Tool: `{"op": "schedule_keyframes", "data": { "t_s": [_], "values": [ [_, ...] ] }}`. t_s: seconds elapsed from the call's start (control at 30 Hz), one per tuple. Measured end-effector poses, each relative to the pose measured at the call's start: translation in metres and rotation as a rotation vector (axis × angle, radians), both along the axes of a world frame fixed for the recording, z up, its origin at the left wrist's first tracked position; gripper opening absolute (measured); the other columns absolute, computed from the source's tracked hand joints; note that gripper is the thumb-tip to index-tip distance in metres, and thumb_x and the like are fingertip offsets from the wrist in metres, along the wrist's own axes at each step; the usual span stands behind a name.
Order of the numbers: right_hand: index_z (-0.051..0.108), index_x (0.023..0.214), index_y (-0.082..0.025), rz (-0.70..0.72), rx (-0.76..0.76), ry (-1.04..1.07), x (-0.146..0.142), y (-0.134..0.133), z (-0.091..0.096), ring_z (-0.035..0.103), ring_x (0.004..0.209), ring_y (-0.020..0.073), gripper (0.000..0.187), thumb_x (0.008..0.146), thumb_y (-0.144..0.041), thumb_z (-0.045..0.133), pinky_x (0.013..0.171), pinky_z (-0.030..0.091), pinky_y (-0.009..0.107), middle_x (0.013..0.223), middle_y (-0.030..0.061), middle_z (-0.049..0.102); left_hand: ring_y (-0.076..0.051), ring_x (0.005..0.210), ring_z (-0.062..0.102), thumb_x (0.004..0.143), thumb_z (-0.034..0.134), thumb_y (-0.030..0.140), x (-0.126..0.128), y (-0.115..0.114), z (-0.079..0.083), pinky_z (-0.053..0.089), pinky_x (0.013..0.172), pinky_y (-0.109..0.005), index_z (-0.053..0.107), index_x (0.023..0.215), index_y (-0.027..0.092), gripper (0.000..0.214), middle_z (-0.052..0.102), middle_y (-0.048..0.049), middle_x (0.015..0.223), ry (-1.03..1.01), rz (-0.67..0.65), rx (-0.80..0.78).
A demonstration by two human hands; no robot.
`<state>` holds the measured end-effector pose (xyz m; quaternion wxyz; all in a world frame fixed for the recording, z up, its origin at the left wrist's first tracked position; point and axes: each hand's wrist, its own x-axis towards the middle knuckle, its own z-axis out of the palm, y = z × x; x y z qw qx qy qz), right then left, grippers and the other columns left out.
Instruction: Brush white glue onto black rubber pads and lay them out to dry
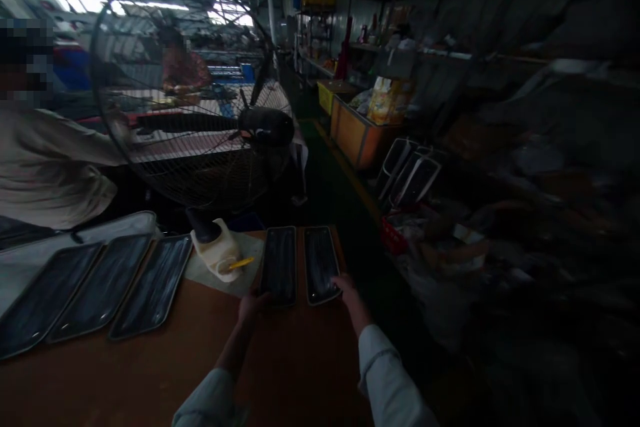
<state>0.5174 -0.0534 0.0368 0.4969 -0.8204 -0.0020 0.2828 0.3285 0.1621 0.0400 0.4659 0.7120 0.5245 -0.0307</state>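
dim workshop, brown table (150,373): left hand (253,307) and right hand (349,293) rest flat fingers on dark trays (280,263).

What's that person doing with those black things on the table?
A person has a hand at the near end of each of two dark flat panels lying side by side on a brown table: left hand at the left panel, right hand on the right panel. Further left lie three more panels in a row, past a white jug and yellow pen. A big fan stands behind.
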Motion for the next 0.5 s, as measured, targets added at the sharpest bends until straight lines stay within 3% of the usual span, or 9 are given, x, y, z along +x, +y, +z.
{"op": "schedule_keyframes", "data": {
  "t_s": [0.13, 0.2, 0.3, 0.4, 0.5],
  "values": [
    [0.064, 0.078, -0.016, -0.120, 0.192, 0.140, -0.048, -0.071, 0.027, 0.063, 0.063, 0.0151, 0.023, 0.073, -0.038, 0.068, 0.060, 0.049, 0.026, 0.066, -0.0015, 0.067, -0.023, 0.066, 0.068, 0.061, 0.066, 0.035, -0.010, -0.021, 0.019, 0.052, 0.055, -0.029, 0.062, 0.088, 0.016, 0.033, 0.069, -0.0040, 0.070, -0.422, 0.127, -0.247],
    [0.067, 0.083, -0.017, -0.207, 0.275, 0.146, -0.090, -0.118, 0.040, 0.066, 0.071, 0.0188, 0.027, 0.064, -0.036, 0.067, 0.064, 0.050, 0.027, 0.072, 0.0000, 0.071, -0.025, 0.071, 0.070, 0.055, 0.070, 0.038, -0.022, -0.040, 0.036, 0.056, 0.062, -0.033, 0.065, 0.098, 0.018, 0.047, 0.073, -0.0052, 0.079, -0.537, 0.078, -0.409],
    [0.071, 0.093, -0.019, -0.373, 0.392, 0.130, -0.174, -0.194, 0.059, 0.068, 0.086, 0.0231, 0.038, 0.059, -0.034, 0.064, 0.076, 0.052, 0.031, 0.086, 0.0024, 0.074, -0.029, 0.077, 0.072, 0.061, 0.067, 0.044, -0.046, -0.081, 0.061, 0.058, 0.065, -0.041, 0.066, 0.112, 0.026, 0.054, 0.075, -0.0051, 0.087, -0.517, 0.076, -0.513],
    [0.072, 0.105, -0.024, -0.531, 0.480, 0.095, -0.274, -0.262, 0.080, 0.067, 0.099, 0.0260, 0.044, 0.062, -0.030, 0.062, 0.087, 0.051, 0.038, 0.098, 0.0027, 0.075, -0.032, 0.079, 0.073, 0.063, 0.065, 0.048, -0.072, -0.132, 0.079, 0.058, 0.061, -0.042, 0.064, 0.119, 0.034, 0.058, 0.077, -0.0027, 0.089, -0.438, -0.043, -0.510],
    [0.071, 0.112, -0.030, -0.703, 0.348, -0.022, -0.375, -0.309, 0.098, 0.065, 0.105, 0.0277, 0.044, 0.069, -0.030, 0.060, 0.092, 0.050, 0.043, 0.110, 0.0018, 0.073, -0.034, 0.081, 0.073, 0.062, 0.067, 0.047, -0.095, -0.183, 0.089, 0.059, 0.062, -0.043, 0.062, 0.122, 0.040, 0.061, 0.077, 0.0018, 0.085, -0.369, -0.261, -0.540]
  ]
}}
